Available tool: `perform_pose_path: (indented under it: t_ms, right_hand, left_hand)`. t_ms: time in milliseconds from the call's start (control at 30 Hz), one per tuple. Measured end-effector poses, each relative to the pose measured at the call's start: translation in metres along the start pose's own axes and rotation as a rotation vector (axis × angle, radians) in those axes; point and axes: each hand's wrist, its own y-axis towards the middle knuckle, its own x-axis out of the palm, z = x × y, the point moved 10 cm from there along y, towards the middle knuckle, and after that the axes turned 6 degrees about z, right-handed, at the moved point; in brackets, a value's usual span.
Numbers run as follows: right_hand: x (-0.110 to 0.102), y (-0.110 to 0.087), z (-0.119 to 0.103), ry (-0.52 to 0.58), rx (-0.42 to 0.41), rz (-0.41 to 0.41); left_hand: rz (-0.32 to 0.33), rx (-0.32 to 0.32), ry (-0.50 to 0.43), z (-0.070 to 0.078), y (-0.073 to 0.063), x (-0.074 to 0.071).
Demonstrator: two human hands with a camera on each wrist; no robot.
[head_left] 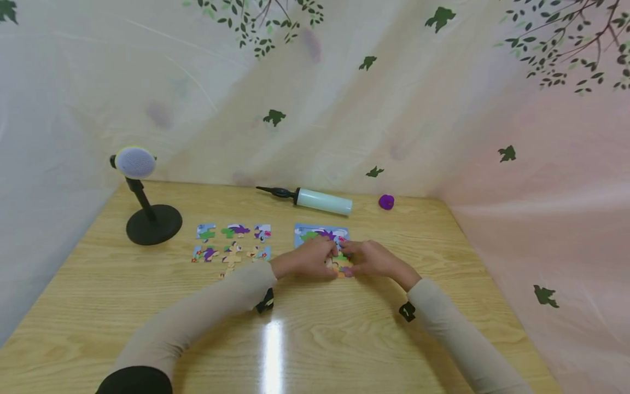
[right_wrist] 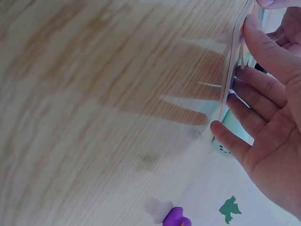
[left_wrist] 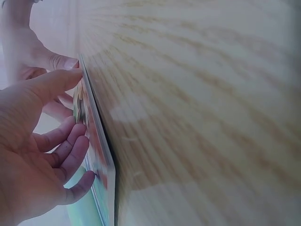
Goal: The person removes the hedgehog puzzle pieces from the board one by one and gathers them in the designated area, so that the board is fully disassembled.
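Observation:
A jigsaw puzzle board (head_left: 321, 227) with a light blue border and a cartoon picture lies flat on the table. Both hands meet over its near right part. From the left, my left hand (head_left: 311, 257) bends its fingers and thumb over a colourful puzzle piece (left_wrist: 79, 109), which stands slightly tilted off the board. My right hand (head_left: 376, 260) reaches in from the other side and pinches around the same piece, its thumb low at the board's near edge. The fingers partly hide the piece. Left of the board, several loose puzzle pieces (head_left: 233, 253) lie in rows, some behind the left sleeve.
A hand pump (head_left: 322, 201) with a pale blue barrel lies behind the board. Further right sits a small purple toy (head_left: 386, 202). At the back left stands a round-headed device on a black base (head_left: 154, 225). A patterned curtain (head_left: 320, 137) hangs behind the table.

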Motion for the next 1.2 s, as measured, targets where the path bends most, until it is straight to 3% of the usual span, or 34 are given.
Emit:
perform_pose_path:
  t_ms: [300,700,1200]
  right_hand:
    - [0.0021,0.0013,0.0064,0.002,-0.009,-0.002]
    - [0.0013,0.0004,0.0030,0.001,-0.020,-0.002]
    - [0.0029,0.0015,0.0014,-0.041,-0.030,-0.004]
  left_hand:
    - [0.012,-0.022,-0.098,0.0028,-0.0023,-0.0039]
    - [0.039,-0.007,-0.089,0.0079,-0.0049,-0.0077]
    - [0.095,0.090,0.112,0.0069,-0.0088,-0.0073]
